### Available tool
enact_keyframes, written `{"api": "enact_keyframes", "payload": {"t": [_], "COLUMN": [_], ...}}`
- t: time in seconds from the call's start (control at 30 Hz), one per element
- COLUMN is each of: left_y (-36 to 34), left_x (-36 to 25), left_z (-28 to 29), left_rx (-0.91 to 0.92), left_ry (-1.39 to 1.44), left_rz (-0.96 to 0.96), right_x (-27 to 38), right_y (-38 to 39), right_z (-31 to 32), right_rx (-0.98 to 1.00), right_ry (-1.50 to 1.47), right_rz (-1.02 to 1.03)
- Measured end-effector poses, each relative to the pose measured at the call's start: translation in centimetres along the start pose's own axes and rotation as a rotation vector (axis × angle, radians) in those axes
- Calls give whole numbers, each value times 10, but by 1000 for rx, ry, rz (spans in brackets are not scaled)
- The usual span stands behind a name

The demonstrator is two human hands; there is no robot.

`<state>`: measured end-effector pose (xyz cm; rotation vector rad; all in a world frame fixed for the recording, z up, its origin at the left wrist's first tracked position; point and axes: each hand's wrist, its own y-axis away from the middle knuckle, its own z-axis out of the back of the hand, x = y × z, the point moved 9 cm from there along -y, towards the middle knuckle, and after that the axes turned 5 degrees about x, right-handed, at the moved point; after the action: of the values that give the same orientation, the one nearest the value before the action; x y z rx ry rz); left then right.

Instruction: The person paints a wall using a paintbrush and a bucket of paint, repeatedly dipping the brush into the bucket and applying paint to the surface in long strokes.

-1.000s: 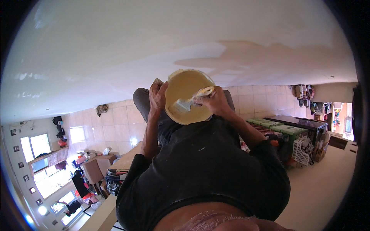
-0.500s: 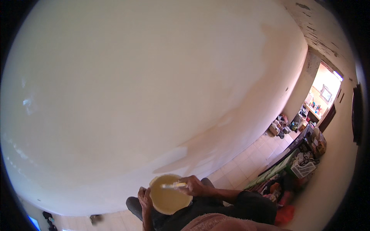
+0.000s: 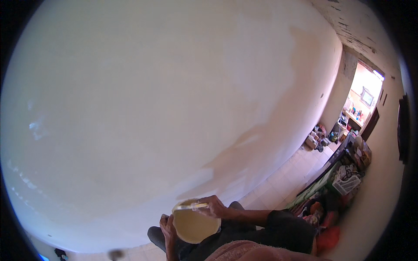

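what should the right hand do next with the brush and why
Perhaps draw the brush across the bucket's rim to shed any excess: the right hand holds it over the opening, bristles near the far left rim, while the left hand grips the bucket's left side.

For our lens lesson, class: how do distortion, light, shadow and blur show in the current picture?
Head view: the pale wall bows under the fisheye; head view: a broad shadow slants across its right side; head view: the bright doorway looks washed out; head view: the small dark shape at the lower edge is blurred.
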<state>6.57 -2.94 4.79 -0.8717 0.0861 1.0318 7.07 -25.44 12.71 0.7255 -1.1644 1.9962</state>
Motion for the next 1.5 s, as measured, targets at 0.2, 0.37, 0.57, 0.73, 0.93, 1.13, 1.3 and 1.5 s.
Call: {"api": "enact_keyframes", "payload": {"t": [0.2, 0.37, 0.57, 0.73, 0.93, 1.13, 1.3, 1.5], "left_y": [10, 3, 6, 5, 10, 8, 16, 6], "left_x": [39, 20, 44, 35, 55, 50, 67, 40], "left_z": [-18, -3, -14, -5, -5, -23, -36, -5], "left_rx": [70, 23, 31, -14, -7, 29, 11, 59], "left_ry": [301, 121, 446, 184, 309, 487, 534, 119], "left_rz": [290, 131, 481, 250, 429, 601, 525, 137], "right_x": [6, -7, 108, 158, 142, 129, 175, 236], "right_y": [-10, -44, -112, -187, -203, -129, -165, -222], "right_z": [76, 237, 447, 516, 577, 683, 603, 426], "right_rx": [-191, -676, -974, -884, -1017, -1593, -1638, -1222], "right_ry": [2, -388, -22, -335, -262, 575, 1154, 610], "right_rz": [-31, -42, 435, 619, 637, 227, 145, 770]}}
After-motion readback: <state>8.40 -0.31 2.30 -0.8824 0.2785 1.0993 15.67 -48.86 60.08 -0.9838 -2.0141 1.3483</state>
